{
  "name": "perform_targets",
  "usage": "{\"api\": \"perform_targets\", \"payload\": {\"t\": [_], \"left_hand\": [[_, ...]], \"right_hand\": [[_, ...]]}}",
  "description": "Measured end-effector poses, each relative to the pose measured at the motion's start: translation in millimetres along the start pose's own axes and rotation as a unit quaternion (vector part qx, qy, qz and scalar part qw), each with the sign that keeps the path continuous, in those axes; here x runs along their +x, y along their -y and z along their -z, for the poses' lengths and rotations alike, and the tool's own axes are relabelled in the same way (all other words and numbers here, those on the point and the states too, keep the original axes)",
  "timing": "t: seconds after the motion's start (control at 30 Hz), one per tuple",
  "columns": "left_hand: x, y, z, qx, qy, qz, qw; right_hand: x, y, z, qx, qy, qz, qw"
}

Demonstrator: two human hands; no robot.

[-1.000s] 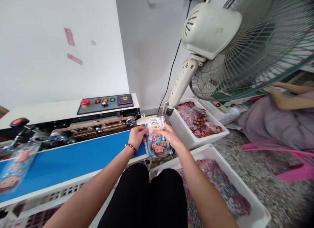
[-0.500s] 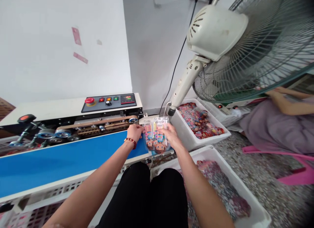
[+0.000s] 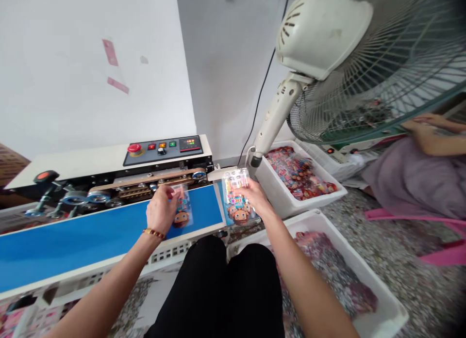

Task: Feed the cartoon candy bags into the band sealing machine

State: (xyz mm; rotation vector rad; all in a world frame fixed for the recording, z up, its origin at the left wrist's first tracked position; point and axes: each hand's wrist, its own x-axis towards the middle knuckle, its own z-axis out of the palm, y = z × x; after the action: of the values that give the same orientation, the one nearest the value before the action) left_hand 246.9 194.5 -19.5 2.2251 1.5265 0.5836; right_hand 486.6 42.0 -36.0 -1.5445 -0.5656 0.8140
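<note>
My left hand, with a beaded bracelet at the wrist, pinches the upper left part of one clear printed packet over the blue conveyor belt. The packet shows a cartoon face at its lower end. At the belt's right end my right hand holds a small stack of similar packets, fingers over their front. Behind the belt stands the sealing machine, with a red knob, coloured buttons and a lit display.
A white bin of packets stands at the right, with a larger bin nearer me. A fan leans over them from the upper right. Beyond it sits a person in greyish purple, by a pink chair.
My left hand has moved left along the belt, carrying one packet away from the stack. My right hand still holds the others near the same place. The view has shifted slightly.
</note>
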Motion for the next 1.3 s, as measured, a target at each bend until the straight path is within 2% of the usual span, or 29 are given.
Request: {"api": "perform_targets", "payload": {"t": [0.03, 0.1, 0.2, 0.27, 0.37, 0.47, 0.63, 0.77, 0.9, 0.93, 1.03, 1.07, 1.1, 1.17, 1.23, 1.3], "left_hand": [[-6, -5, -3.2, -0.032, 0.024, -0.008, 0.999], [-16, -25, -15.1, -0.125, 0.107, -0.015, 0.986], [-18, -62, -39.9, -0.261, 0.203, -0.019, 0.944], [-15, -80, -54.5, -0.321, 0.218, 0.001, 0.922], [-8, -88, -66.5, -0.355, 0.205, 0.063, 0.91], [0, -83, -67.8, -0.317, 0.198, 0.093, 0.923], [15, -72, -58.9, -0.222, 0.2, 0.084, 0.95], [23, -56, -41.3, -0.17, 0.182, 0.091, 0.964], [21, -23, -16.5, -0.097, 0.171, 0.087, 0.977], [17, -15, -10.7, -0.071, 0.144, 0.082, 0.984], [1, -2, -0.3, -0.006, -0.004, 0.035, 0.999], [-5, -4, -0.2, -0.003, -0.032, 0.011, 0.999], [-11, -9, -2.2, -0.016, -0.027, -0.012, 0.999], [-21, -29, -12.5, -0.083, 0.074, -0.036, 0.993], [-24, -53, -29.3, -0.178, 0.188, -0.027, 0.966], [-20, -71, -48.4, -0.261, 0.234, 0.008, 0.936]], "right_hand": [[-1, 2, -1, 0.014, 0.013, -0.007, 1.0], [-2, 4, -4, 0.043, 0.038, -0.019, 0.998], [1, 2, -8, 0.052, 0.055, -0.02, 0.997], [4, -2, -8, 0.038, 0.048, -0.007, 0.998], [7, -9, -4, 0.007, 0.031, 0.011, 0.999], [8, -14, 5, -0.01, -0.006, 0.009, 1.0], [6, -16, 17, -0.014, -0.033, -0.02, 0.999], [4, -12, 12, -0.015, -0.027, -0.013, 0.999], [2, -9, 2, -0.018, -0.001, -0.009, 1.0], [1, -8, 0, -0.012, 0.009, -0.011, 1.0], [1, -7, -5, 0.01, 0.04, -0.017, 0.999], [1, -7, -6, 0.017, 0.048, -0.018, 0.999], [1, -6, -8, 0.025, 0.055, -0.017, 0.998], [2, -6, -11, 0.036, 0.071, -0.016, 0.997], [5, -7, -14, 0.024, 0.083, -0.01, 0.996], [8, -10, -16, -0.019, 0.066, 0.01, 0.998]]}}
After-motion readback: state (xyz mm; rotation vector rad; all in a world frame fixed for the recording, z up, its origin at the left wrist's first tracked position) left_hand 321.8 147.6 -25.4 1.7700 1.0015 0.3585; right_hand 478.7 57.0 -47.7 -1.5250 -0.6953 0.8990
